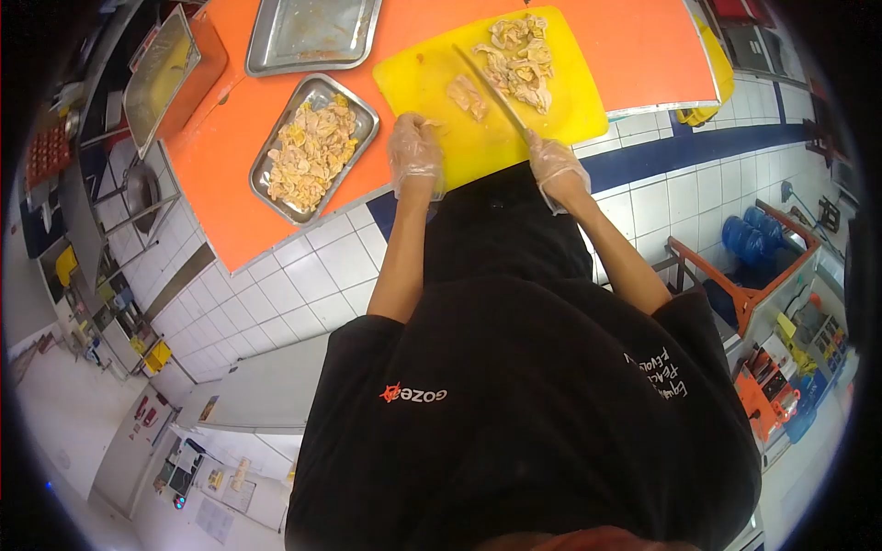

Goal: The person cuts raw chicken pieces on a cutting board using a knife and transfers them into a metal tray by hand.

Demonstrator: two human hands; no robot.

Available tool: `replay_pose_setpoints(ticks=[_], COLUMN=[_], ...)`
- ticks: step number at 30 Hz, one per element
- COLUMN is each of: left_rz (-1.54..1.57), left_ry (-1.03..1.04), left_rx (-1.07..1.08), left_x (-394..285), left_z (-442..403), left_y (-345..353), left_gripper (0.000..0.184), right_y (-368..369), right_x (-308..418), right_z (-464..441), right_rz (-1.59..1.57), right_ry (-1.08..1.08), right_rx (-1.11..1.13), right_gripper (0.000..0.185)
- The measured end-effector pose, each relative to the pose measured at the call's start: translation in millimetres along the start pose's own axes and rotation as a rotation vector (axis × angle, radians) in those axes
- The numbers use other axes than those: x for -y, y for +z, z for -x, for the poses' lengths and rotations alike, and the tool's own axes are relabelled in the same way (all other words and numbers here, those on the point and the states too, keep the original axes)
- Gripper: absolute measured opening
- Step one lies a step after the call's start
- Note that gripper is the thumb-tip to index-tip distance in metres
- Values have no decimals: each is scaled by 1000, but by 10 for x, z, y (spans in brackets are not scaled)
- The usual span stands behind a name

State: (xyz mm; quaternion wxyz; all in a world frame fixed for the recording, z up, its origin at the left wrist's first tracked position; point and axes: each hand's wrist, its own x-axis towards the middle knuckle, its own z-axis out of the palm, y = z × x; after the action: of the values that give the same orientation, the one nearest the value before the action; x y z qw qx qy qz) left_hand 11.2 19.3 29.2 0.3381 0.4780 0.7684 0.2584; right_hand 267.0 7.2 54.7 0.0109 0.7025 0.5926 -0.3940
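My right hand (557, 169), in a clear plastic glove, is closed round the handle of a knife (491, 87). Its long blade lies across a yellow cutting board (409, 73), pointing away from me. Left of the blade is a flat piece of pale meat (467, 97); to its right sits a heap of crinkled, pale meat pieces (531, 64). My left hand (415, 151), also gloved, rests at the board's left edge with curled fingers. A small pale bit shows at its fingertips, too unclear to name. Beside it, a metal tray (260, 188) holds many cut pieces.
Behind the filled tray, another metal tray (322, 64) lies on the orange table (216, 197). A deep metal container (165, 78) stands at the left. The table's near edge runs just before my body. Blue water bottles (753, 234) stand on the right by an orange frame (749, 298).
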Motion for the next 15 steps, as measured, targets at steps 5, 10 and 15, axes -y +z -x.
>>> replay_pose_setpoints(ticks=[5, 10, 15], left_rz=[7, -90, -186], left_ry=[192, 288, 388], left_rx=[-125, -77, 29], left_x=[148, 105, -159], left_z=[-291, -358, -172], left_y=[281, 349, 260], left_gripper=[33, 40, 44], right_y=[214, 117, 93], right_x=[-68, -198, -324], right_z=[115, 237, 281], right_rz=[109, 113, 196], right_ry=[-143, -144, -90], right_rx=[118, 52, 36], right_gripper=[77, 50, 46])
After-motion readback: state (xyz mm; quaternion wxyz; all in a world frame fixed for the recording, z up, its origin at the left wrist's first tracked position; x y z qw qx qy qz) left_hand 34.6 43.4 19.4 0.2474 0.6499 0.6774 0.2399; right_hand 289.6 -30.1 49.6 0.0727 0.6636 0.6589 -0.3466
